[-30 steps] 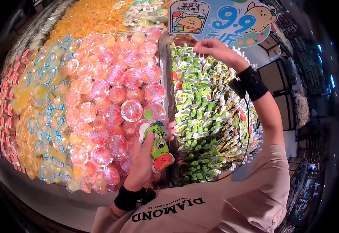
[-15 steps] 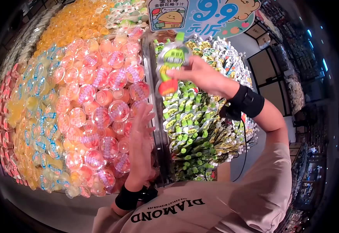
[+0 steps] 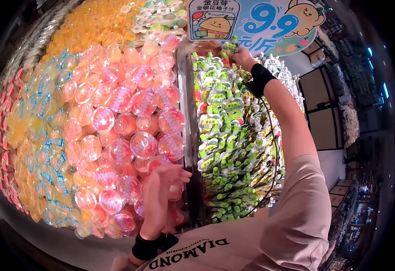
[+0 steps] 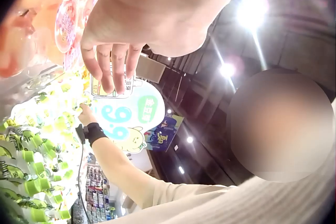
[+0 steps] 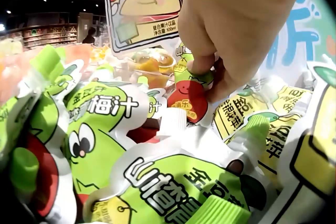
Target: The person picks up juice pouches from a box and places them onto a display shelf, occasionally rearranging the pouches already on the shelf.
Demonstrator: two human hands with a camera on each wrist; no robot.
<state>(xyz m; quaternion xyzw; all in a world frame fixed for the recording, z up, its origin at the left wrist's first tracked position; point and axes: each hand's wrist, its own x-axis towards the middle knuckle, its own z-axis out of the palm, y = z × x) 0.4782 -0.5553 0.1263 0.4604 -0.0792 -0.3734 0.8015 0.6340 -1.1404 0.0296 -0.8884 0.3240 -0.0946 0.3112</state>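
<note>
At the far end of the green-capped juice pouches [image 3: 220,122], the right hand [image 3: 242,58] pinches one green pouch with a red lower part, seen in the right wrist view as a pouch [image 5: 186,95] between the thumb and fingers of the hand [image 5: 231,29]. The left hand [image 3: 159,194] hovers over the near edge of the pink jelly cups [image 3: 129,149], beside the divider, holding nothing. In the left wrist view the left hand's fingers [image 4: 119,61] are slightly bent and apart.
A blue price sign [image 3: 270,27] stands behind the pouches. A metal divider [image 3: 186,113] separates cups from pouches. Yellow-and-white pouches [image 5: 286,108] lie to the right. A black cable [image 3: 276,153] hangs from the right wristband. Orange cups [image 3: 93,27] fill the far left.
A pouch was in the left hand, then in the right hand above the near pouches. The right hand has since moved away to the far end with a pouch; the left hand is empty and lower.
</note>
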